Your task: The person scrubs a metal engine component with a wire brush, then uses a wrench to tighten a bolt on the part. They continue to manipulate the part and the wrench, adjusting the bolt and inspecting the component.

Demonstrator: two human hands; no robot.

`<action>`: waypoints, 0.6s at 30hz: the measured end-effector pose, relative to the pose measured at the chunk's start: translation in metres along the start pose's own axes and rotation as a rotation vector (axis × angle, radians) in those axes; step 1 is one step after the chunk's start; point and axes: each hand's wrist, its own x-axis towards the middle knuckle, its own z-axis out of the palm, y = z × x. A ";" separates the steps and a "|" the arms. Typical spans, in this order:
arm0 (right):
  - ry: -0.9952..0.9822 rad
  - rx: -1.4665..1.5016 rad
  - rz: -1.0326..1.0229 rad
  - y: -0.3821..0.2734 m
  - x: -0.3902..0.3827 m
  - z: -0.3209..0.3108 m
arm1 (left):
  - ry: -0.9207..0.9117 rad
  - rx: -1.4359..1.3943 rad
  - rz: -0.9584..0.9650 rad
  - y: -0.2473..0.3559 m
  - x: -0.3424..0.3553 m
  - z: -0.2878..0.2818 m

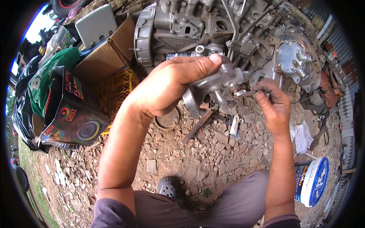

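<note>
Silver-grey metal part [225, 78]: held up in front of the engine, above the rubble; curved body, pipe stubs; reads as cast metal.
Left hand [169, 79]: closed on the part from its left side, thumb along the top; other fingers mostly hidden behind the part.
Right hand [273, 104]: thumb and index finger pinched together on the outer end of a small tool.
Small tool [246, 93]: flat, spanner-like; inner end at a brassy fitting [235, 91] on the part's right side; whether it is seated, can't tell.
Engine block [184, 28]: grey, greasy, just beyond the hands.
Round metal cover [292, 59]: on the machinery, far right of the block.
Ground [152, 180]: dirt and broken stone; wooden strip [198, 126], white tube [235, 125] and round dish [167, 118] lie below the part.
Left side: cardboard box [99, 60], black printed box [78, 121], yellow crate [118, 89], green bag [55, 78].
Right side: blue-lidded bucket [320, 182], white cloth or bag [303, 136].
</note>
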 end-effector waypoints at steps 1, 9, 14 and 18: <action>0.008 0.090 0.059 0.004 -0.002 0.002 | 0.004 -0.061 0.012 0.000 0.001 0.002; -0.007 0.767 0.210 0.026 -0.009 0.024 | 0.029 -0.356 -0.027 -0.013 0.010 0.018; 0.021 1.058 0.414 0.020 -0.015 0.041 | 0.026 -0.450 0.078 -0.026 0.016 0.029; 0.095 1.188 0.511 0.016 -0.017 0.053 | -0.040 -0.353 0.217 -0.035 0.021 0.030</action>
